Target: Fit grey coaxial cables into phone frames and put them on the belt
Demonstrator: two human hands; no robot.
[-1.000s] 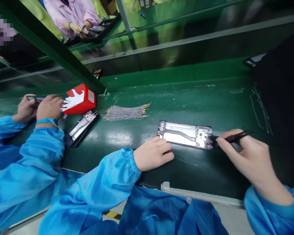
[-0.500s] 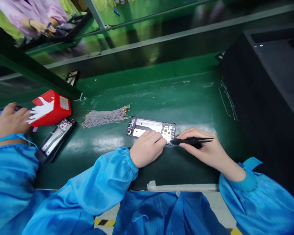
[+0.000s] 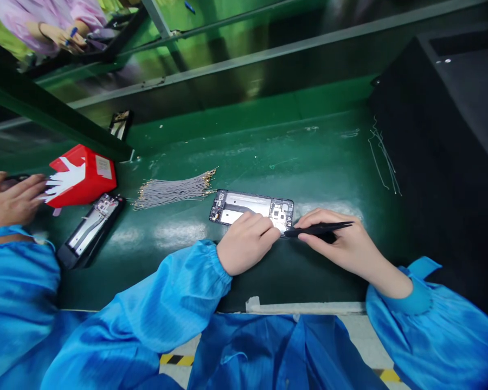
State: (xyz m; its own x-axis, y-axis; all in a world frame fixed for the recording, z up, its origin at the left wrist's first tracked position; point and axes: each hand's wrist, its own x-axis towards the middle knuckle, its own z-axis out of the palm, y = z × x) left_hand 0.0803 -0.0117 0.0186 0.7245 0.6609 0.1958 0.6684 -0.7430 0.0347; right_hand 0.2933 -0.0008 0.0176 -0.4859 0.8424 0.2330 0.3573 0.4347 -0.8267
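An opened phone (image 3: 250, 202), its circuit board and white inner frame showing, lies flat on the green bench. My left hand (image 3: 249, 242) is closed over its near edge towards the right, fingers bent; the fingertips are partly hidden. Between the thumb and fingers of my right hand (image 3: 341, 244) are black tweezers (image 3: 318, 229). One end of them touches the phone's lower right corner beside my left fingertips; the other end, with two thin prongs, points right. A bundle of thin grey cables (image 3: 173, 190) with gold-coloured ends lies just left of the phone.
At left, a co-worker's hand (image 3: 12, 200) is beside a red box (image 3: 83, 174) with white paper strips. Another opened phone (image 3: 91, 230) rests nearby. Loose wires (image 3: 382, 154) lie by a black box (image 3: 435, 162) on the right. A green post (image 3: 65, 111) slants across the upper left.
The view has shifted slightly. My hands keep their places at the phone, with the tweezers still at its corner. The co-worker's hand has moved a little left.
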